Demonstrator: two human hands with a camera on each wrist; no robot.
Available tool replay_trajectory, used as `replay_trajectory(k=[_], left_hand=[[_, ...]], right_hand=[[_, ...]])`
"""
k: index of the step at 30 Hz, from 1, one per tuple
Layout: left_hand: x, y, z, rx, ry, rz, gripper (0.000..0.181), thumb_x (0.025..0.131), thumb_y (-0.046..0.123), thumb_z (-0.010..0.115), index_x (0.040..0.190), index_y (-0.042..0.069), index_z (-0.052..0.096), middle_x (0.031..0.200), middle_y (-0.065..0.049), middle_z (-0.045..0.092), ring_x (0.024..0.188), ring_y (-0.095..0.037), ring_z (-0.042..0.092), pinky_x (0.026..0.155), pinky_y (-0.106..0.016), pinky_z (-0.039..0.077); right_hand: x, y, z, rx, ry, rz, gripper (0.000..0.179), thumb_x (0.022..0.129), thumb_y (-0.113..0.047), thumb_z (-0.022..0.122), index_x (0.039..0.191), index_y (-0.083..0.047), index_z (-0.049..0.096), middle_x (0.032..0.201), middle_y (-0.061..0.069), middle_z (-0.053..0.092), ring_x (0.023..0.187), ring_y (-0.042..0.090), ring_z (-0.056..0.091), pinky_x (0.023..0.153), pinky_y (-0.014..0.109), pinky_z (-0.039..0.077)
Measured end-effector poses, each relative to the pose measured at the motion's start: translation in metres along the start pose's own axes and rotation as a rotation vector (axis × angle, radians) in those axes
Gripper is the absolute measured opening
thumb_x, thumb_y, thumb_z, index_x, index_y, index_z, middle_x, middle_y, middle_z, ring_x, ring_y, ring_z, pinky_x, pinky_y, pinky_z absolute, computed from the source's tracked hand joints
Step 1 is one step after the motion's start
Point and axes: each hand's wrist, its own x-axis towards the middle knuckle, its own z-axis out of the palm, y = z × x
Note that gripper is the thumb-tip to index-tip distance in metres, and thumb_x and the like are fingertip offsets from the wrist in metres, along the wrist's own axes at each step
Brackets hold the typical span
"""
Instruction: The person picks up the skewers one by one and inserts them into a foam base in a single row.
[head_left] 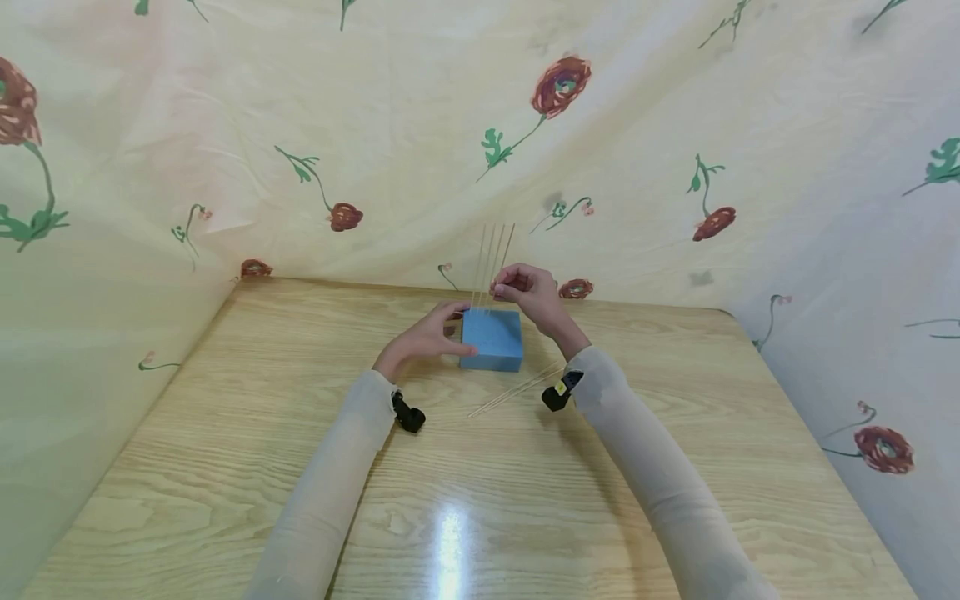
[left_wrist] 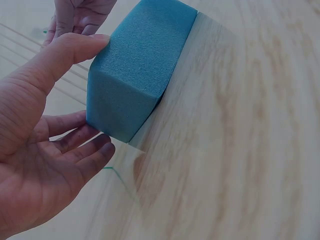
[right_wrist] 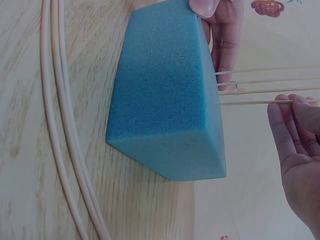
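Observation:
A blue foam block [head_left: 491, 343] stands on the table toward its far edge. My left hand [head_left: 426, 335] holds the block by its left side, with the thumb at the front edge and the fingers round the back. Several thin wooden sticks [right_wrist: 270, 81] rise in a row from the block's top face. Between thumb and fingertips, my right hand [head_left: 534, 297] pinches the rightmost stick [right_wrist: 245, 103] a short way above the foam. In the left wrist view the foam block [left_wrist: 145, 50] partly hides the right hand.
A few loose wooden sticks [head_left: 504, 398] lie on the table [head_left: 442, 492] in front of the block, close to the right wrist. Flower-patterned cloth [head_left: 420, 150] hangs behind the table and along its sides.

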Motion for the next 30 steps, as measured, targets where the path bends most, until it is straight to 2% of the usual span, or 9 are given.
replay_trajectory(k=[3,8,14,20,24,27,30], left_hand=[[0.0,0.001,0.0,-0.001,0.0,-0.004,0.09,0.09,0.013,0.079,0.161,0.002,0.024,0.163,-0.018,0.022,0.151,-0.036,0.029,0.122,-0.048,0.035],[0.0,0.003,0.0,0.013,-0.001,-0.005,0.09,0.09,0.014,0.079,0.161,0.002,0.024,0.163,-0.018,0.022,0.151,-0.035,0.029,0.122,-0.048,0.035],[0.0,0.002,0.0,0.036,0.001,-0.011,0.09,0.09,0.017,0.08,0.161,0.004,0.026,0.163,-0.017,0.023,0.151,-0.035,0.03,0.121,-0.049,0.037],[0.0,0.0,0.0,0.04,0.003,-0.024,0.09,0.09,0.021,0.08,0.161,0.008,0.027,0.163,-0.014,0.023,0.151,-0.033,0.03,0.12,-0.049,0.037],[-0.001,0.001,0.0,0.044,0.0,-0.029,0.09,0.09,0.022,0.08,0.161,0.01,0.027,0.164,-0.013,0.023,0.151,-0.033,0.03,0.121,-0.05,0.036],[-0.001,0.001,0.0,0.036,-0.003,-0.027,0.09,0.091,0.021,0.079,0.162,0.009,0.026,0.164,-0.014,0.022,0.151,-0.033,0.03,0.121,-0.05,0.036],[-0.001,0.001,0.0,0.029,-0.002,-0.025,0.09,0.091,0.02,0.079,0.162,0.008,0.025,0.164,-0.014,0.022,0.151,-0.033,0.03,0.121,-0.05,0.036]], right_hand=[[0.0,0.0,0.0,0.009,-0.001,0.002,0.015,0.097,-0.002,0.067,0.104,0.011,0.064,0.096,0.01,0.072,0.088,0.022,0.073,0.089,0.039,0.062],[0.0,-0.001,-0.001,0.025,-0.007,0.001,0.016,0.096,-0.001,0.067,0.105,0.012,0.064,0.096,0.01,0.072,0.09,0.027,0.072,0.09,0.043,0.061],[-0.002,-0.002,-0.002,0.03,-0.019,0.015,0.016,0.097,-0.002,0.067,0.106,0.011,0.065,0.095,0.004,0.072,0.087,0.02,0.072,0.094,0.052,0.058],[-0.005,-0.005,-0.007,-0.014,-0.03,0.035,0.018,0.097,-0.002,0.066,0.109,0.011,0.065,0.098,0.009,0.071,0.086,0.011,0.072,0.092,0.048,0.059],[-0.009,-0.009,-0.011,-0.044,-0.041,0.055,0.018,0.098,-0.001,0.065,0.112,0.011,0.065,0.101,0.014,0.071,0.092,0.024,0.073,0.092,0.05,0.059],[-0.013,-0.011,-0.015,-0.098,-0.054,0.063,0.021,0.098,-0.002,0.066,0.113,0.012,0.065,0.104,0.021,0.071,0.097,0.036,0.071,0.09,0.047,0.061],[-0.018,-0.011,-0.02,-0.16,-0.08,0.078,0.023,0.098,-0.005,0.067,0.115,0.011,0.066,0.107,0.024,0.07,0.097,0.037,0.07,0.088,0.045,0.061]])
